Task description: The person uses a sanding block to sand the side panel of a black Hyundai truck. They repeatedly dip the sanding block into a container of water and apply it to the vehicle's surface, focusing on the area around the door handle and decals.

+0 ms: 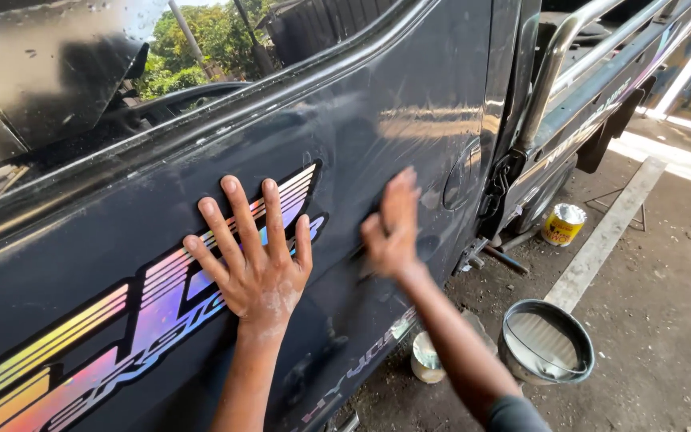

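Observation:
A dark blue-black truck door (377, 104) fills most of the view, with a rainbow-coloured striped decal (121, 320) across its lower part. My left hand (253, 256) lies flat on the door, fingers spread, over the decal's upper stripes. My right hand (393, 228) is pressed against the panel further right, fingers together and blurred, just left of the recessed door handle (461, 172). Neither hand visibly holds anything; whether something lies under the right palm is hidden.
On the dirt floor sit a grey metal bucket (545, 340), a small pale tin (427, 360) by the door's bottom edge, and a yellow can (563, 224) near the rear wheel. The truck bed with chrome rails (553, 64) extends to the right. A concrete strip (609, 232) runs alongside.

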